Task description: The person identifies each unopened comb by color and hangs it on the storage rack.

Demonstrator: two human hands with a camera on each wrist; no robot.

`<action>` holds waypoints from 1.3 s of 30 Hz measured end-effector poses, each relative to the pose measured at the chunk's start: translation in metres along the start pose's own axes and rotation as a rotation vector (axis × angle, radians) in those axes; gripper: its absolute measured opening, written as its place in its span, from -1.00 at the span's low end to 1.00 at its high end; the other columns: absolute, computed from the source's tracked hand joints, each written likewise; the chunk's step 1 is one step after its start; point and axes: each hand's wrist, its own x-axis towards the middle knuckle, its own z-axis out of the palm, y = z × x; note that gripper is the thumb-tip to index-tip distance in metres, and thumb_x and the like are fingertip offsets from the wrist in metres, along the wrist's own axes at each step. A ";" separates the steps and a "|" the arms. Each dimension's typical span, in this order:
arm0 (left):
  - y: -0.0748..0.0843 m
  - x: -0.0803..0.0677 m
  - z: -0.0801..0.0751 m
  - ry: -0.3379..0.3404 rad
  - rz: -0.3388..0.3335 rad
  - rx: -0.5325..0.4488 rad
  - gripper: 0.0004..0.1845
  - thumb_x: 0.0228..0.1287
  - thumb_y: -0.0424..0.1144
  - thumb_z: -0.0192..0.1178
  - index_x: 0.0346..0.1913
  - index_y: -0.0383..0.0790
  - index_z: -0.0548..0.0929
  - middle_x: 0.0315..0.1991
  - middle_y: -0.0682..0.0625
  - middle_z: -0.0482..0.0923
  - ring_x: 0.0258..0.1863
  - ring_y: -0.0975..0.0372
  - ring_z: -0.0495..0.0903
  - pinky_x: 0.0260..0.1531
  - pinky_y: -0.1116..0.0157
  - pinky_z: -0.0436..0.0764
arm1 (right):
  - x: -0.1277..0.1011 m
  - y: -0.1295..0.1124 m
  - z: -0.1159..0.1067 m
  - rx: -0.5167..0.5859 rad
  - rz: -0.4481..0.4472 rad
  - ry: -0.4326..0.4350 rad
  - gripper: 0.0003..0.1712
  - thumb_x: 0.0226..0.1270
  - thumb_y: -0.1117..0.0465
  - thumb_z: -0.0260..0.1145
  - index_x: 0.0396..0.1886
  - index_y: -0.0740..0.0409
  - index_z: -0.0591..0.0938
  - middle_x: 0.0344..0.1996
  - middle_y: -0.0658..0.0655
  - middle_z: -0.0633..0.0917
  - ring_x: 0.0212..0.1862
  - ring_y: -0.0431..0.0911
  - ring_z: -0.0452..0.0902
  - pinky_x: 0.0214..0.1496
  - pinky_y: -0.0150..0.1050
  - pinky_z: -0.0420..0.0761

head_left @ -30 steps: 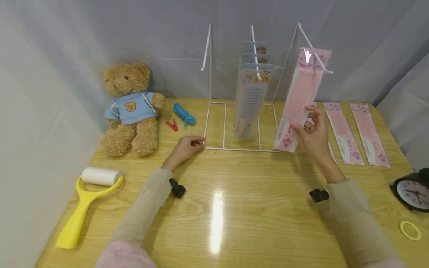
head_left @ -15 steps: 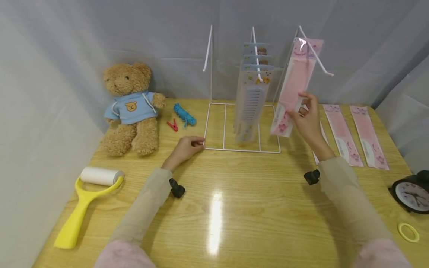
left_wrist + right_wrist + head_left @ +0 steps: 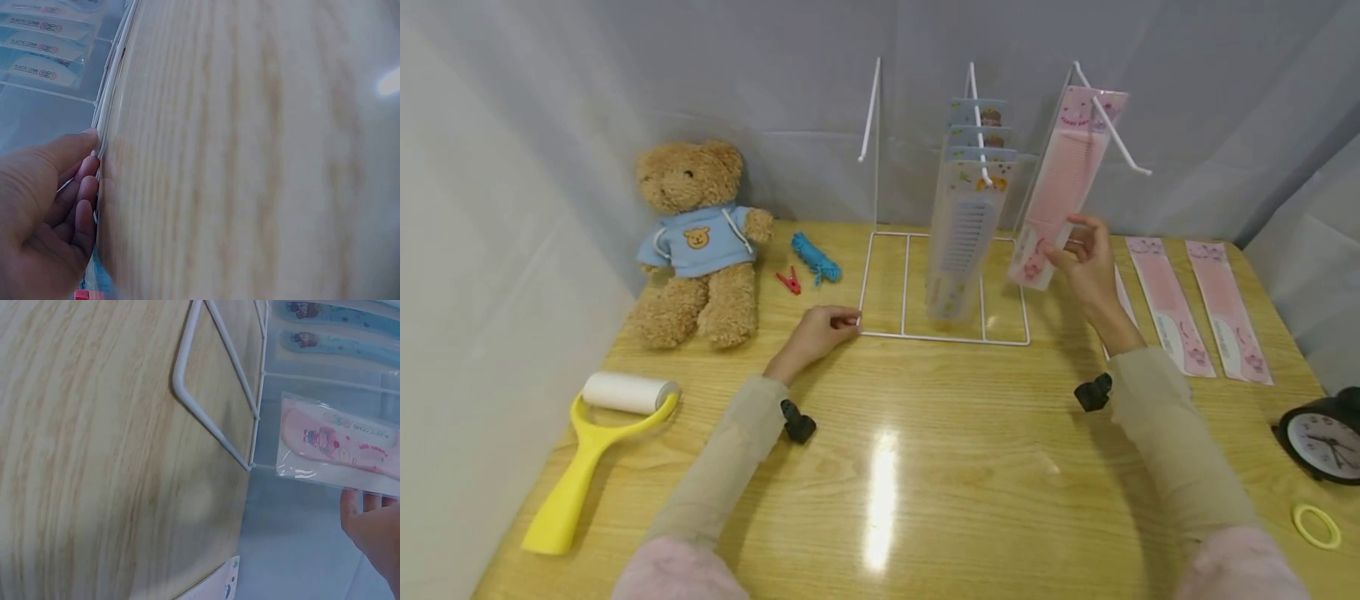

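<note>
Risk first: could tear at the hang hole or slide off, if the long, flat, clear-wrapped pink comb packet (image 3: 1063, 192) gets tugged sideways or downward while its top sits on the slanted right-hand white wire hook (image 3: 1122, 140). Hard to confirm how far onto that hook the top is threaded, since the hole itself is too small to make out. Could also swing into the neighbouring pale blue comb packets (image 3: 966, 225) hanging on the middle hook and set them swaying or knock one loose. Might tip or skate the light white wire display rack (image 3: 943, 337) across the glossy wooden table (image 3: 925, 467) if the pull outweighs the steadying grip at the base.

Right hand (image 3: 1086, 262): raised off the table, thumb and fingertips pinching the lower end of the pink comb packet, seen from the right wrist view as fingers (image 3: 375, 531) just below the printed end of the packet (image 3: 337, 447). Packet hanging tilted, top up at the hook and well above the hand, bottom drawn toward the rack's front right corner, clear of the table.

Left hand (image 3: 820, 327): resting on the table, thumb and curled fingertips (image 3: 87, 187) closed on the front left corner of the rack's base wire.

Lying flat just right of the right hand: more pink comb packets on the table (image 3: 1165, 300), apart from the rack
</note>
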 end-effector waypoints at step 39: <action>0.003 0.000 -0.001 0.003 -0.006 -0.007 -0.63 0.29 -0.32 0.22 0.11 -0.43 0.58 -0.11 -0.26 0.65 -0.13 0.02 0.62 -0.06 0.16 0.57 | -0.026 0.014 -0.087 -0.677 0.132 -0.007 -0.57 0.36 0.25 0.21 0.18 0.25 0.40 -0.07 -0.01 0.50 -0.05 -0.26 0.41 -0.07 -0.49 0.39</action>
